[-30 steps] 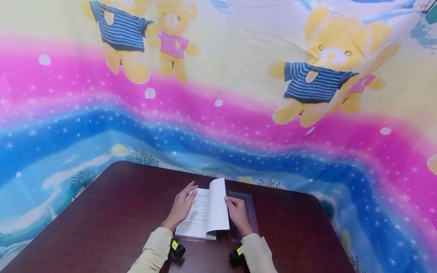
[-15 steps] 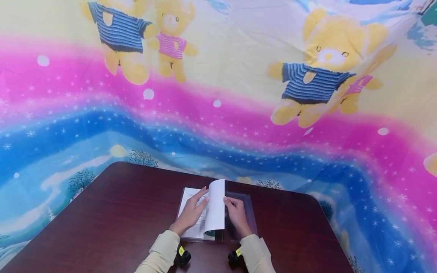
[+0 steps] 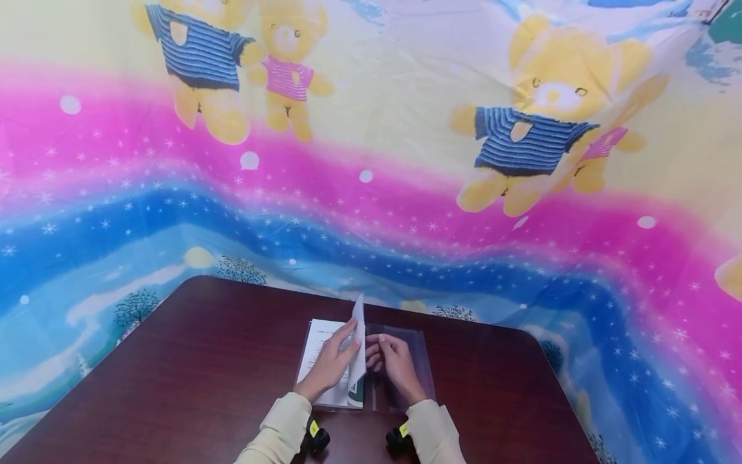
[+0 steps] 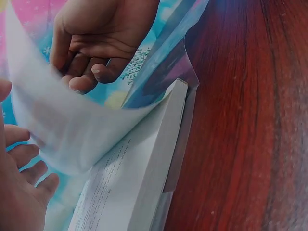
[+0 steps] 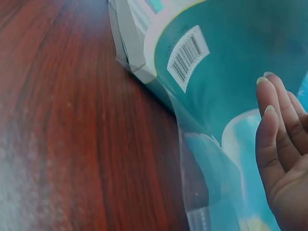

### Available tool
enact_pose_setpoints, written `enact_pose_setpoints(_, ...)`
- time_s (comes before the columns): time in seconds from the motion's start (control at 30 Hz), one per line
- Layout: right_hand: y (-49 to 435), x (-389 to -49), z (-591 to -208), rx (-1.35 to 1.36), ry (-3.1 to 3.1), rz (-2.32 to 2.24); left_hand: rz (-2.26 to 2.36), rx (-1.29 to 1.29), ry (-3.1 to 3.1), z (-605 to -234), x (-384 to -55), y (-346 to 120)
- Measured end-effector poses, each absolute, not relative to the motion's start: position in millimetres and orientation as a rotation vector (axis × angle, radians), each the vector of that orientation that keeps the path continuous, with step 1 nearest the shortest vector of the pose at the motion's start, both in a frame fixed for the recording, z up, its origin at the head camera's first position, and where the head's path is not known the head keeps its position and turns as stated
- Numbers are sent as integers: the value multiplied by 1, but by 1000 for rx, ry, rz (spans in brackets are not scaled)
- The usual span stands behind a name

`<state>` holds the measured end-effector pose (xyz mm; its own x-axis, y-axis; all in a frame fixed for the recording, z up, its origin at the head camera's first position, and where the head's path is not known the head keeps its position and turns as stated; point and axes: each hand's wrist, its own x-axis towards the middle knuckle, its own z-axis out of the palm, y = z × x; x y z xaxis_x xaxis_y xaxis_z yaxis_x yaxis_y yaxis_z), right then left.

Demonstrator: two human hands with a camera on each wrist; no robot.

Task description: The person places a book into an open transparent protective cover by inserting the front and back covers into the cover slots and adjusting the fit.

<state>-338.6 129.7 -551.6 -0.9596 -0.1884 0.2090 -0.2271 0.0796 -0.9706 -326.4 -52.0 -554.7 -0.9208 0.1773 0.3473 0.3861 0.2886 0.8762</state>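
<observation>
Head view: nearest are two cream sleeves point(image 3: 277, 425), each with a small black camera point(image 3: 317, 439) bearing a yellow label at the cuff. Beyond the cuffs, the left hand point(image 3: 332, 364) reaches over the printed page of a book point(image 3: 312, 348), fingers extended with a gap from the thumb, grasping nothing; its fingertips are at a raised white leaf point(image 3: 360, 322), though contact is hard to tell. Opposite, the right hand point(image 3: 400, 362) is relaxed with fingers loosely bent, holding nothing, just beside the leaf. Between and beneath them the book lies on the dark reddish table point(image 3: 203, 367), its leaf standing nearly upright. Clear plastic point(image 3: 416, 351) extends to the right of it, and the right wrist view shows a curved green surface with a barcode point(image 5: 188, 57). Behind the table hangs a cloth point(image 3: 377, 206) printed with teddy bears point(image 3: 522, 145) and snowflakes.
</observation>
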Motion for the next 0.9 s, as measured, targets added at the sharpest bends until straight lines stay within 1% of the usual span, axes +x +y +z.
enact_pose_setpoints(0.2,137,-338,-552,518,-2290,2048,-1694,-515,-2371,-552,-327,-48)
enact_pose_setpoints(0.6,166,-335,-551,513,-2471,1920,-1725,-495,-2383,-543,-328,-43)
enact_pose_setpoints(0.9,203,-334,-555,570,-2680,1539,-1737,-518,-2358,-540,-330,-38)
